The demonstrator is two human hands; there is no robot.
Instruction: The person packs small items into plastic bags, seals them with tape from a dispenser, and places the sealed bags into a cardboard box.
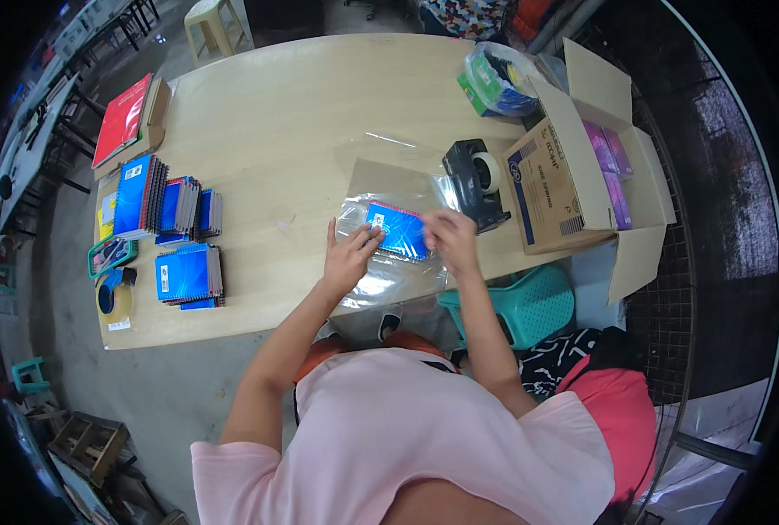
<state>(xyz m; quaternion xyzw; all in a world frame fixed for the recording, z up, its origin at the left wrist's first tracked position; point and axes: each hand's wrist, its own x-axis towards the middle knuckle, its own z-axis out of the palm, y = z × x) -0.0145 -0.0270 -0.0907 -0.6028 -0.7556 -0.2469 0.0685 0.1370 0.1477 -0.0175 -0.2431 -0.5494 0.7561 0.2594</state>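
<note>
Blue spiral notebook (397, 230) lies inside a clear plastic sleeve (389, 271) at the table's (276, 122) near edge, left hand (347, 258) pressing it with fingers spread, right hand (450, 238) pinching its right edge, black tape dispenser (474, 182) just beyond.

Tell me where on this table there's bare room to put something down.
The widest bare patch of the table lies between the red book on the left and the tape dispenser. It is crowded along the left edge with the blue notebook stacks, on the right by the cardboard box, and around the plastic sleeve under both hands.
</note>
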